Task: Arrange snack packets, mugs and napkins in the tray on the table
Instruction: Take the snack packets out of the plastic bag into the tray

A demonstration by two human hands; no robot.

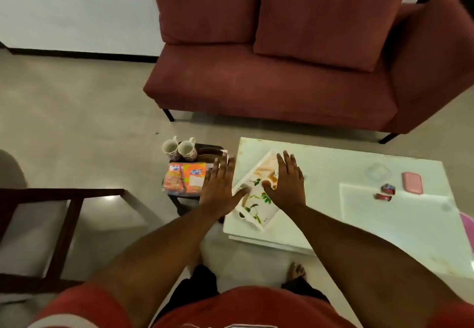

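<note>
A white tray [259,221] with a leaf and flower print lies at the near left corner of the white table [333,163]. My right hand [288,180] hovers flat over the tray's middle, fingers spread, holding nothing. My left hand [220,185] is spread open above the gap between the tray and a small dark stool [205,148]. On the stool stand two patterned mugs [179,149] and two orange snack packets [186,177]. Brown napkins [209,154] seem to lie behind the packets, partly hidden by my left fingers.
A red sofa [282,71] stands behind the table. On the table's right side lie a pink case [412,182], two small red wrappers [386,192] and a clear lid [378,171]. A dark wooden chair [51,225] is at the left. My bare foot [296,271] is on the floor.
</note>
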